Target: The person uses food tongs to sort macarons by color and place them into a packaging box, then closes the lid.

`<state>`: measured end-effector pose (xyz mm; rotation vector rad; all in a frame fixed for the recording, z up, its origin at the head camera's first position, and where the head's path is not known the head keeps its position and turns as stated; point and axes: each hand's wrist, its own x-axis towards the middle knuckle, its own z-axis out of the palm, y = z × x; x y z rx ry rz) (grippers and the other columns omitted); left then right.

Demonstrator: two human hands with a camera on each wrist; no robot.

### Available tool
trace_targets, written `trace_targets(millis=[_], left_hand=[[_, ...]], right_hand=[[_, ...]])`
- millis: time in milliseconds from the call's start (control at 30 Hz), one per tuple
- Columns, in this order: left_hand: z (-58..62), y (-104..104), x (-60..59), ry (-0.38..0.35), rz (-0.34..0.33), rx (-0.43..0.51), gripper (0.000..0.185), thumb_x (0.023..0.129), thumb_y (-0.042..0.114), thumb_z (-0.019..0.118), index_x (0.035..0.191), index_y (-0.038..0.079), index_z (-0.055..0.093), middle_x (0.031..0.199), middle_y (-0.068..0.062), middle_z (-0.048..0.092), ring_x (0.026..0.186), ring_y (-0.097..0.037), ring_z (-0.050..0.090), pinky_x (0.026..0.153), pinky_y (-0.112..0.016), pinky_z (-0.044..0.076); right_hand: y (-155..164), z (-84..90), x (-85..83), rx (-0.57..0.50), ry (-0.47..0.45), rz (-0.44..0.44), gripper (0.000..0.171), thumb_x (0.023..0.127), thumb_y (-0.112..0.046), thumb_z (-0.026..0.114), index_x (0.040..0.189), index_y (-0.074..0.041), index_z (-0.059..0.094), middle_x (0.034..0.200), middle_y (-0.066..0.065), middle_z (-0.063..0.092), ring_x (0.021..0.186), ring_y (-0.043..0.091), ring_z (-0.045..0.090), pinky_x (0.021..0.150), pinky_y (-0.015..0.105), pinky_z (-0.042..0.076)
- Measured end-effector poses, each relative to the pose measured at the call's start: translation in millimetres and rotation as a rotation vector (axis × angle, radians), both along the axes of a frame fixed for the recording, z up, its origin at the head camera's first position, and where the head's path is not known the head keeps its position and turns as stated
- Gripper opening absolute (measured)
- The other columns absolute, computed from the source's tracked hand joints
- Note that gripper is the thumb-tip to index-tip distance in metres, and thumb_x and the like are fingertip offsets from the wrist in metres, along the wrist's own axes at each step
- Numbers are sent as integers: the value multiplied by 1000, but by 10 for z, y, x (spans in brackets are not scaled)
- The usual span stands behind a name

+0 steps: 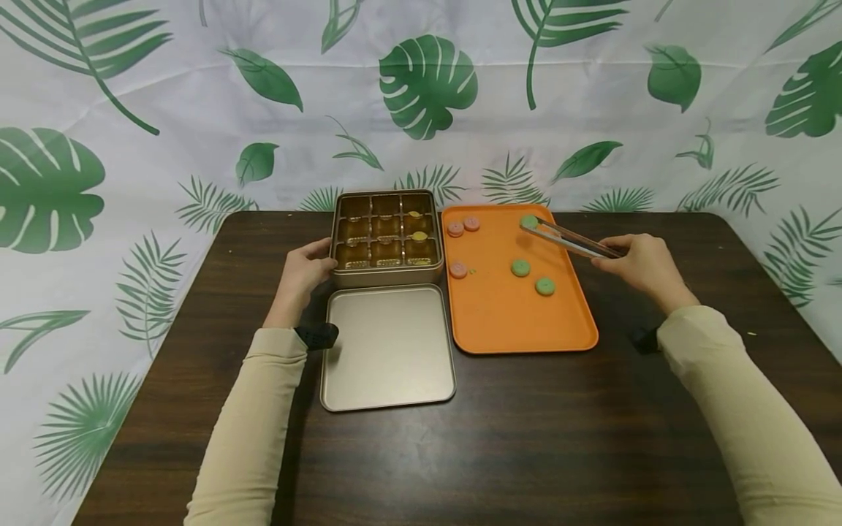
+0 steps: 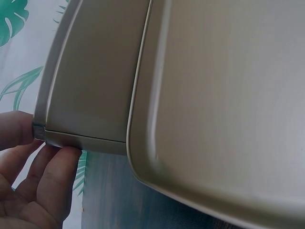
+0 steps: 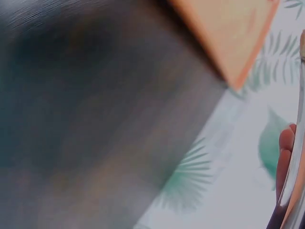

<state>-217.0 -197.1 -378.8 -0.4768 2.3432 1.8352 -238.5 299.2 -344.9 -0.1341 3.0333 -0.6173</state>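
My right hand holds metal tongs, their tips at a green macaron near the far end of the orange tray. Whether that macaron is lifted, I cannot tell. Two other green macarons and three pink macarons lie on the tray. My left hand grips the left side of a gold tin box; in the left wrist view its fingers touch the tin's side. Inside, a divided insert holds yellow pieces in the right column.
A flat gold lid lies in front of the tin, left of the tray. Everything stands on a dark wooden table. A leaf-patterned cloth hangs behind the table's far edge. Small crumbs are scattered on the tray and table.
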Motion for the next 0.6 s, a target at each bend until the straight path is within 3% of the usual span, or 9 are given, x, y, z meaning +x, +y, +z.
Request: trace_targets(millis=[167, 367, 600], left_hand=[[-19, 15, -11, 6, 3, 7, 53, 96, 4, 49, 147, 11, 39, 153, -11, 36, 132, -30, 45, 109, -42, 43], [-7, 19, -12, 9, -10, 4, 53, 96, 4, 48, 147, 11, 38, 153, -12, 36, 132, -31, 45, 109, -42, 44], [18, -4, 11, 2, -3, 15, 52, 96, 4, 48, 147, 10, 38, 153, -13, 35, 132, -31, 45, 109, -42, 43]], right_hand=[[-245, 180, -86, -33, 59, 3, 50, 88, -30, 68, 127, 1, 61, 111, 29, 64, 89, 38, 59, 62, 38, 50], [-698, 402, -221, -95, 84, 56, 46, 90, -22, 66, 129, 1, 59, 119, 28, 62, 100, 40, 59, 81, 51, 52], [-1264, 494, -372, -152, 79, 130, 43, 91, -19, 65, 129, -2, 59, 122, 24, 62, 105, 38, 59, 90, 50, 51]])
